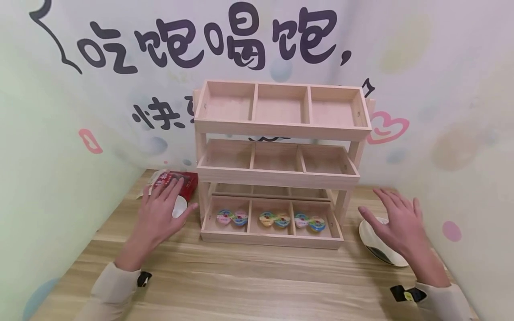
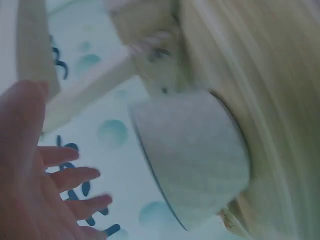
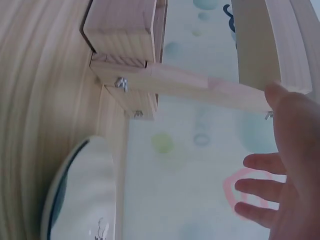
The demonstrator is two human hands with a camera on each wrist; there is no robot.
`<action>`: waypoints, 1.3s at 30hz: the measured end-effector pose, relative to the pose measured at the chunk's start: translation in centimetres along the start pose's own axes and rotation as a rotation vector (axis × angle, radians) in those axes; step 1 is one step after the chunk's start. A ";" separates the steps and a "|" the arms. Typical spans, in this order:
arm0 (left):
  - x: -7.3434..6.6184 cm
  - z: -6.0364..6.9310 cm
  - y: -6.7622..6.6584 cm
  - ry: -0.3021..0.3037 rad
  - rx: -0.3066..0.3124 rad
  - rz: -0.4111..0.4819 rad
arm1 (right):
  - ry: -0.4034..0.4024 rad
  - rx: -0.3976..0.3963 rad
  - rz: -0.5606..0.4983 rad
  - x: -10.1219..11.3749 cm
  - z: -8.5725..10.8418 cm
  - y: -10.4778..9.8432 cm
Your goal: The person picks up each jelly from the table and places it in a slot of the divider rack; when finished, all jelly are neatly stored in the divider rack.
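My left hand [image 1: 158,218] is held in the air with fingers spread and holds nothing. Below it stands a white bowl or cup [image 2: 195,155], mostly hidden by the hand in the head view. On the other side, my right hand [image 1: 401,225] hovers with straight fingers over a white plate [image 1: 367,234] with a dark patch. Between the hands stands a three-tier wooden rack [image 1: 277,177]. Two small lidded cups [image 1: 233,217], which look like jelly cups, lie in each compartment of its bottom tray [image 1: 273,240]. The upper two trays show bare wood.
A red package [image 1: 188,180] lies behind my left hand, beside the rack. The wood-grain table [image 1: 257,281] meets a white backdrop [image 1: 168,84] with black lettering. Walls close in on the left and right. Metal wing nuts [image 3: 121,84] stick out from the rack's side.
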State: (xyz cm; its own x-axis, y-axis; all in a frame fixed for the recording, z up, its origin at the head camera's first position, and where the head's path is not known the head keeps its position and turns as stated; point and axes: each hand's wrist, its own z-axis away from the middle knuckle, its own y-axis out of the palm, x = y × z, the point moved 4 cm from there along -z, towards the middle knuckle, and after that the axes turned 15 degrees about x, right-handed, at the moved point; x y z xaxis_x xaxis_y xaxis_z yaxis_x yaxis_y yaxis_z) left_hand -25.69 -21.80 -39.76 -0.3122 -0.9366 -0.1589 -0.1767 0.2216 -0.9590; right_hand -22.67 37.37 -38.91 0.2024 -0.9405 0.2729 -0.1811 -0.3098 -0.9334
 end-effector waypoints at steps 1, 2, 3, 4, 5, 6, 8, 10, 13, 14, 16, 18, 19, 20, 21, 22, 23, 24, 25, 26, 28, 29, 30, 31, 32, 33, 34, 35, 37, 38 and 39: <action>0.3 -0.2 0.2 -0.011 0.028 -0.039 | 0.017 0.031 0.021 -0.2 -0.1 0.0; 0.5 -0.3 0.5 -0.026 0.056 -0.074 | 0.030 0.057 0.041 -0.4 -0.1 0.2; 0.7 -0.4 0.7 -0.039 0.083 -0.099 | 0.040 0.079 0.058 -0.6 -0.2 0.3; 0.8 -0.5 0.9 -0.047 0.100 -0.121 | 0.052 0.099 0.073 -0.7 -0.3 0.4; 0.9 -0.6 1.1 -0.053 0.111 -0.139 | 0.061 0.113 0.083 -0.8 -0.4 0.6; 1.0 -0.7 1.3 -0.058 0.117 -0.153 | 0.069 0.125 0.090 -0.9 -0.4 0.7; 1.0 -0.8 1.7 -0.063 0.114 -0.170 | 0.084 0.143 0.097 -1.1 -0.5 1.0; 1.0 -0.9 2.0 -0.068 0.114 -0.177 | 0.092 0.149 0.106 -1.2 -0.5 1.1; 1.1 -1.0 2.5 -0.077 0.118 -0.176 | 0.096 0.145 0.122 -1.3 -0.6 1.2; 1.1 -1.0 2.6 -0.081 0.119 -0.172 | 0.096 0.144 0.127 -1.3 -0.6 1.2; 1.2 -1.0 2.9 -0.085 0.118 -0.166 | 0.095 0.136 0.134 -1.3 -0.6 1.2; 1.2 -1.0 3.1 -0.086 0.112 -0.156 | 0.095 0.135 0.138 -1.2 -0.6 1.2; 1.2 -1.0 3.2 -0.085 0.110 -0.150 | 0.096 0.138 0.139 -1.2 -0.6 1.3; 1.3 -1.0 3.3 -0.086 0.110 -0.147 | 0.097 0.143 0.139 -1.3 -0.6 1.3; 1.3 -1.0 3.4 -0.087 0.113 -0.147 | 0.099 0.147 0.139 -1.3 -0.6 1.3; 1.3 -1.0 3.5 -0.088 0.115 -0.144 | 0.100 0.152 0.140 -1.3 -0.6 1.4; 1.3 -1.0 3.5 -0.089 0.119 -0.141 | 0.101 0.158 0.141 -1.3 -0.5 1.4; 1.4 -1.1 3.6 -0.091 0.125 -0.140 | 0.102 0.163 0.143 -1.3 -0.5 1.4; 1.4 -1.1 3.6 -0.094 0.130 -0.140 | 0.103 0.168 0.144 -1.3 -0.5 1.5; 1.5 -1.0 3.6 -0.098 0.134 -0.138 | 0.104 0.172 0.143 -1.3 -0.4 1.5; 1.5 -1.0 3.5 -0.101 0.136 -0.134 | 0.108 0.176 0.140 -1.3 -0.3 1.5; 1.5 -1.0 3.5 -0.102 0.135 -0.132 | 0.111 0.177 0.137 -1.3 -0.3 1.5; 1.6 -1.0 3.5 -0.102 0.133 -0.131 | 0.115 0.177 0.134 -1.3 -0.3 1.5; 1.6 -1.0 3.4 -0.102 0.130 -0.129 | 0.119 0.176 0.131 -1.3 -0.3 1.5; 1.5 -1.0 3.4 -0.099 0.126 -0.128 | 0.121 0.174 0.130 -1.3 -0.3 1.4; 1.5 -1.0 3.4 -0.097 0.122 -0.128 | 0.122 0.172 0.130 -1.3 -0.3 1.4; 1.5 -1.0 3.4 -0.095 0.120 -0.129 | 0.121 0.170 0.132 -1.2 -0.4 1.5; 1.5 -1.0 3.4 -0.092 0.117 -0.131 | 0.119 0.169 0.135 -1.2 -0.4 1.5; 1.5 -1.0 3.5 -0.091 0.117 -0.134 | 0.113 0.168 0.145 -1.1 -0.5 1.5; 1.5 -1.0 3.6 -0.092 0.117 -0.136 | 0.110 0.168 0.149 -1.1 -0.5 1.5; 1.6 -1.0 3.7 -0.095 0.118 -0.138 | 0.108 0.169 0.152 -1.1 -0.5 1.5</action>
State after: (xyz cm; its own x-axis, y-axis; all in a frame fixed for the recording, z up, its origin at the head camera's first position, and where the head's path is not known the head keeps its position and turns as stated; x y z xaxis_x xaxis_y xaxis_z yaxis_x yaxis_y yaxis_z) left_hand -27.73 -22.18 -43.28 -0.2027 -0.9784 -0.0402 -0.0992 0.0614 -0.9932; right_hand -23.64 37.85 -40.53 0.0798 -0.9867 0.1416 -0.0363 -0.1448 -0.9888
